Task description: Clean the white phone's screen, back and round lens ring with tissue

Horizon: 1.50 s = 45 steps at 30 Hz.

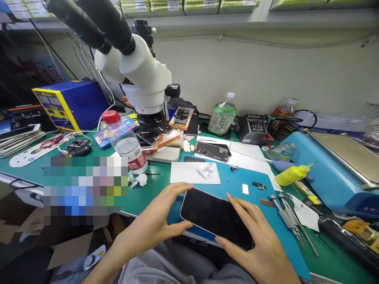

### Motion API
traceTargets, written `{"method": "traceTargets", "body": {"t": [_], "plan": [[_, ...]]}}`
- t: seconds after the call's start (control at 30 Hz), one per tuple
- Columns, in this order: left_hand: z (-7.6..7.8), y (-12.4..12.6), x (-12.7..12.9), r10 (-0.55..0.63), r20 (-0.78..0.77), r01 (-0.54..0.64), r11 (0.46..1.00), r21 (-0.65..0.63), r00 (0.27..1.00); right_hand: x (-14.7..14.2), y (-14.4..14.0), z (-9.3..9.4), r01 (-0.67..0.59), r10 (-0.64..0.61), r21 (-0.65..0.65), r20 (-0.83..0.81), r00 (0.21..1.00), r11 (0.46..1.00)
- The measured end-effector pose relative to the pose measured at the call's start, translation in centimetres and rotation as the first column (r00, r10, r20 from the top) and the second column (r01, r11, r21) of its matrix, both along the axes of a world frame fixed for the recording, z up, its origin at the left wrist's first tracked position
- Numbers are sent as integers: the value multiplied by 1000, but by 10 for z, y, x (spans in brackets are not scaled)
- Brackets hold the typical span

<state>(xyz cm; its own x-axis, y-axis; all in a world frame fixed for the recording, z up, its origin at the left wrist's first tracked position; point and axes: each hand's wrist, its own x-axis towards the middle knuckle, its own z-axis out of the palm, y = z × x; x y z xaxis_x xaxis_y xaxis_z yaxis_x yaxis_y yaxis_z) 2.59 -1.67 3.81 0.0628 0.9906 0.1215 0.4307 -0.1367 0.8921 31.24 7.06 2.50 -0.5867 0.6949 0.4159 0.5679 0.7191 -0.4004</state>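
A smartphone (217, 217) with a dark screen facing up is held between my two hands over the front edge of a blue mat (278, 225). My left hand (161, 217) grips its left end, with fingers along the far edge and the thumb at the near edge. On the right end, my right hand (254, 232) closes round the phone in the same way, its palm hiding that corner. Just beyond lie a white sheet with crumpled tissue (205, 170), a small white rectangle (245, 189) and a small phone part (259, 185).
A microscope (145, 83) rises at the back left, with a water bottle (126, 144) before it. Behind the mat lies an opened phone (211, 150). Tweezers (299, 225), a yellow bottle (293, 174) and a blue machine (325, 173) are on the right. A pixelated patch hides the left table edge.
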Motion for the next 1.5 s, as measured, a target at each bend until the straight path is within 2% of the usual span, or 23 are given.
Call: {"method": "traceTargets", "body": {"t": [0.03,0.07,0.13,0.2,0.23,0.27,0.3,0.33,0.4,0.5,0.57,0.67,0.73,0.83,0.93,1.03,1.13,1.2,1.27,1.37,1.5], "plan": [[-1,1,5,4,182,-9,1000,25,983,-4,-7,1,38,-38,-11,-61,997,999],[-4,3,12,8,374,-25,999,43,927,-9,-14,1,81,-85,-31,-126,988,996],[-9,8,35,22,709,-78,996,47,705,-26,-30,2,181,-197,-88,-247,949,980],[-12,13,63,100,884,-70,995,-76,457,-48,-45,0,281,-311,-137,-326,893,950],[-12,15,77,140,927,-17,990,-143,347,-59,-51,-2,327,-361,-154,-349,865,932],[-10,17,88,189,942,13,980,-200,276,-69,-56,-5,363,-401,-171,-360,842,916],[-6,19,96,218,946,35,972,-233,238,-76,-60,-9,394,-435,-183,-363,824,901],[0,21,101,236,944,59,965,-255,232,-81,-63,-13,415,-457,-193,-357,815,889],[12,28,98,248,925,100,953,-286,289,-81,-67,-21,400,-451,-210,-355,819,892],[28,40,74,282,843,156,908,-388,458,-57,-64,-25,284,-366,-253,-388,846,925],[31,49,53,271,735,204,850,-486,621,-34,-55,-22,265,-369,-299,-379,849,917],[28,64,29,15,467,289,767,-572,884,-3,-36,-10,309,-432,-379,-302,850,872],[26,76,20,-116,326,294,763,-576,938,10,-24,-1,321,-462,-437,-267,846,840],[29,93,18,-240,181,300,800,-519,954,18,-11,6,288,-424,-470,-212,881,834],[37,107,22,-380,24,347,815,-464,925,20,-3,6,164,-232,-443,-105,967,881],[48,114,27,-469,-96,394,823,-409,878,18,1,-1,88,-96,-388,-2,995,918],[52,109,30,-466,-184,386,855,-347,865,16,3,-8,70,-62,-280,37,997,957],[51,101,31,-451,-252,372,876,-305,856,14,3,-11,75,-67,-228,43,997,971],[46,90,32,-454,-354,385,888,-250,817,13,3,-13,87,-80,-210,45,996,974],[35,74,34,-424,-523,408,900,-153,739,11,3,-13,92,-85,-231,40,996,969],[20,57,38,-317,-648,371,927,-57,693,11,2,-9,132,-128,-351,35,991,927]]}}
